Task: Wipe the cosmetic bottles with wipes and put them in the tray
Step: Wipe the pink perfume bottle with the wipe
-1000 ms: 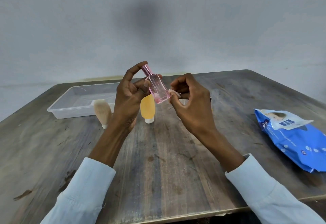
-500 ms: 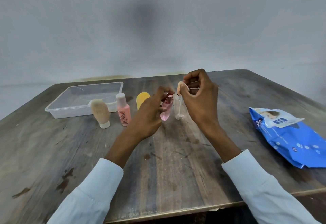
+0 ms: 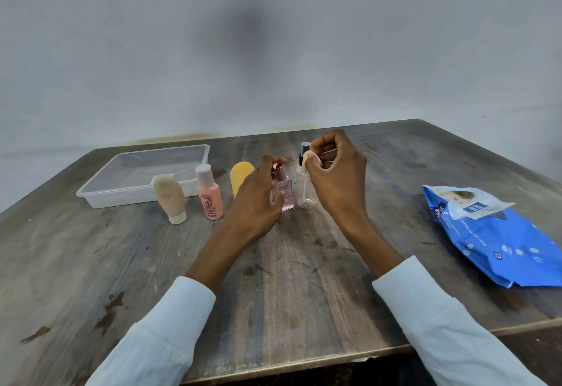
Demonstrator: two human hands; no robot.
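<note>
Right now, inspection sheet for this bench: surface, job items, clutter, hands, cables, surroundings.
Surface: worn grey wooden table, stained.
Job's things: clear plastic tray, no bottles in it; beige squeeze bottle, peach bottle with white cap, yellow tube, pink glass perfume bottle and clear spray bottle with black top stand on the table.
Clutter: blue wipes pack, flap open.
Hands: left hand grips the perfume bottle; right hand pinches a white wipe.
Cables: nothing seen.
Surroundings: plain grey wall.
</note>
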